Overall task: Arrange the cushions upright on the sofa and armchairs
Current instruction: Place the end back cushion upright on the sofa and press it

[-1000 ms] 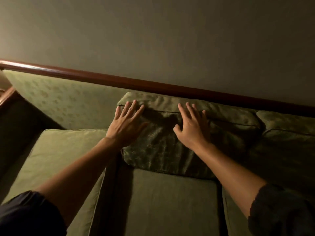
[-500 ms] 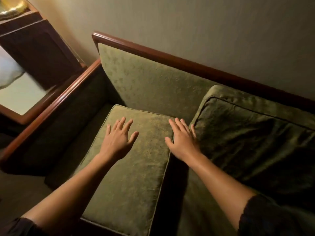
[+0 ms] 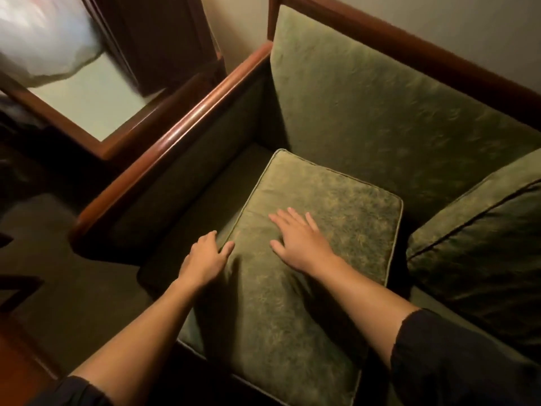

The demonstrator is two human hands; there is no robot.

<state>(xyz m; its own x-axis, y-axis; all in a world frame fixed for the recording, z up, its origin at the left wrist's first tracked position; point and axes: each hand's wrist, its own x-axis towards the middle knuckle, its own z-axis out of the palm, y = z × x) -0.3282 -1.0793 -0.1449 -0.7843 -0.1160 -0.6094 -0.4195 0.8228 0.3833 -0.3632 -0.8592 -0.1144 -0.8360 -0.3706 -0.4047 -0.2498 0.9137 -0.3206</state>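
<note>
A green patterned cushion (image 3: 336, 206) with piped edges lies flat on the seat at the left end of the sofa (image 3: 366, 106). My left hand (image 3: 205, 257) is at the cushion's left edge, thumb on top and fingers curled down over the side. Further in, my right hand (image 3: 298, 238) rests flat on the top of it with fingers spread. A second, darker green cushion (image 3: 483, 244) leans upright against the backrest on the right, apart from both hands.
The sofa's wooden armrest (image 3: 175, 136) runs along the left of the seat. Beyond it stands a wood-framed side table (image 3: 96, 95) with a pale top and a blurred white object (image 3: 38, 33). A plain wall rises behind the sofa.
My view and both hands have swung left, off the upright cushion and onto the flat one. The left hand has gone from open on top to curled over its left edge.
</note>
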